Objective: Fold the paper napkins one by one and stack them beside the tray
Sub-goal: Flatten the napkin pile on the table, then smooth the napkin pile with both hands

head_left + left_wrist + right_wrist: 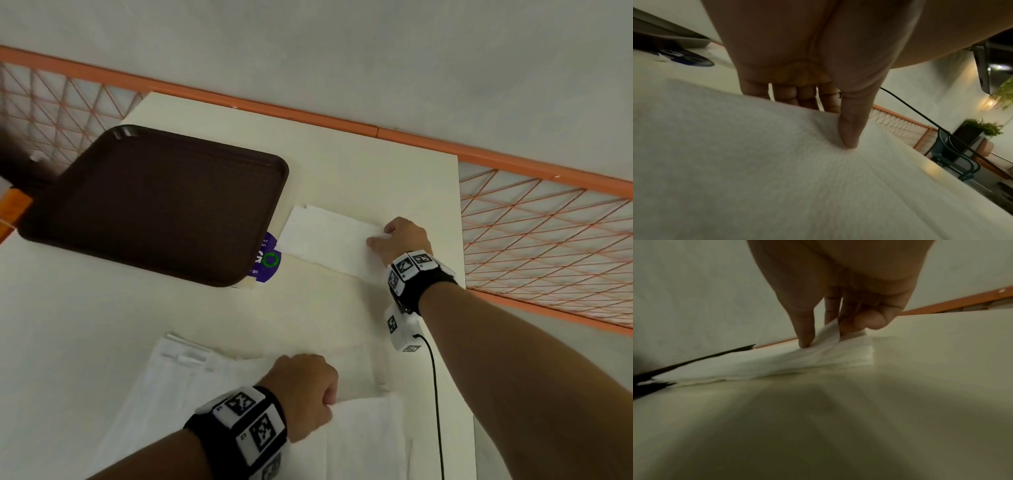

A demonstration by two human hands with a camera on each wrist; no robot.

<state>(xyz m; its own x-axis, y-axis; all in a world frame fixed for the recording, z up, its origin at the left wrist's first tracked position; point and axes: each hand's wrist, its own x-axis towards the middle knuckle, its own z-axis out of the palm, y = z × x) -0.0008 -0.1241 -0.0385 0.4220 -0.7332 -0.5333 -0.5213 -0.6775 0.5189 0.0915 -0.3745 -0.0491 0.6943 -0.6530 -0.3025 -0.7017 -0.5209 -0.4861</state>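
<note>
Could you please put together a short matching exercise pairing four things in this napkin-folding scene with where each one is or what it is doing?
Column one:
1. brown tray
2. right hand
3. left hand
4. purple sticker

Column two:
A. pinches a corner of the folded napkin beside the tray
B. partly hidden under the tray's corner
C. empty, on the table's far left
D. grips the edge of a near unfolded napkin

Pairs: 1-C, 2-A, 3-D, 4-B
</note>
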